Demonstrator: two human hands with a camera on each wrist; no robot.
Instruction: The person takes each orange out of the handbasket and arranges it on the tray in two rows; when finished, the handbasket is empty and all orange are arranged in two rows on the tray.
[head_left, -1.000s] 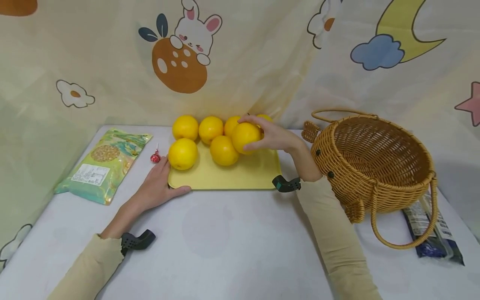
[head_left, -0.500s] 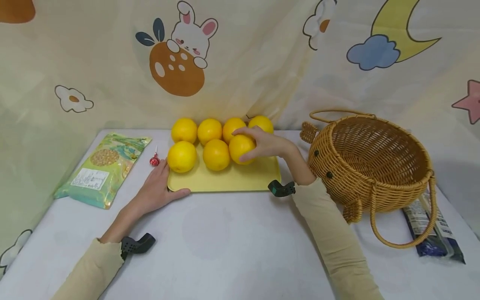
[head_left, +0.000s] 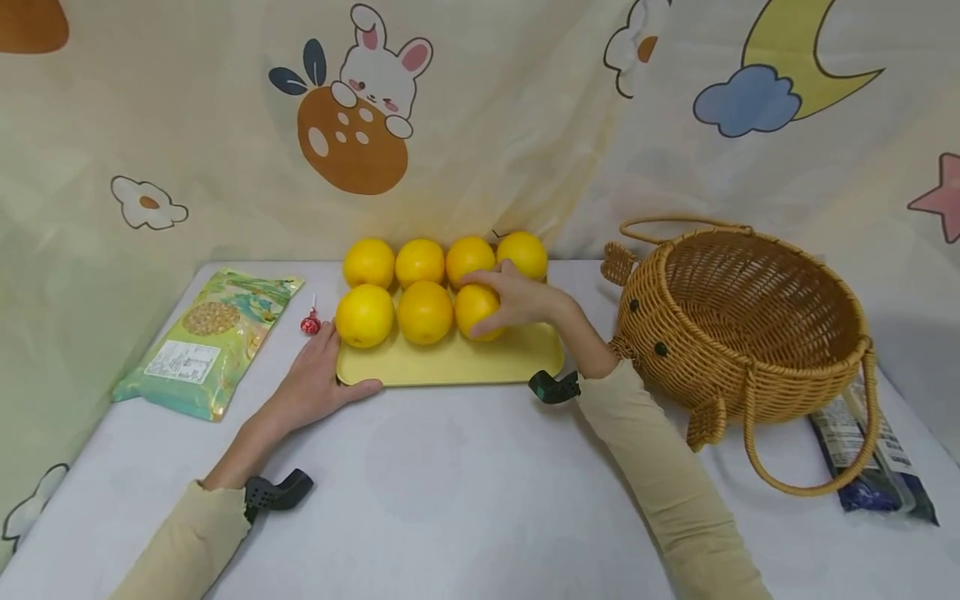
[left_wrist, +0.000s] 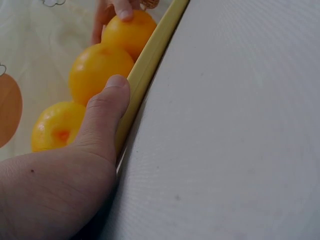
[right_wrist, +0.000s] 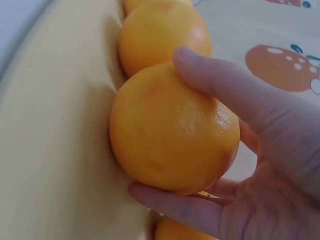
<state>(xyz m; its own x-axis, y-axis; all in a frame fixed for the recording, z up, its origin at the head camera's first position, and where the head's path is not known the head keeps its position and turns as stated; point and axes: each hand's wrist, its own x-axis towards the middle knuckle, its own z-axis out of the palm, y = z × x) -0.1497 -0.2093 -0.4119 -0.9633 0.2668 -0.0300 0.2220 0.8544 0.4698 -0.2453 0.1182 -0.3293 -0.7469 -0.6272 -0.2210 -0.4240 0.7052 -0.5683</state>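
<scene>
In the head view a yellow tray (head_left: 450,367) carries several oranges in two rows. My right hand (head_left: 517,300) holds the rightmost orange (head_left: 477,312) of the front row, low over the tray. The right wrist view shows thumb and fingers spread round this orange (right_wrist: 172,130), which sits close against its neighbour (right_wrist: 162,37). Beside it in the row are the middle orange (head_left: 425,312) and the left orange (head_left: 364,316). My left hand (head_left: 315,375) rests at the tray's front left corner, its thumb (left_wrist: 106,112) stretched along the rim and its fingers along the left side.
A wicker basket (head_left: 675,358) with handles stands to the right, partly over dark plastic packets (head_left: 873,462). On the left lie a green food bag (head_left: 202,342) and a small red-wrapped lollipop (head_left: 311,322). Behind the tray hangs a printed cloth (head_left: 510,125).
My right hand has brought its orange down and left into the front row, and the middle orange has shifted left toward the left one. My left hand stays at the tray's corner.
</scene>
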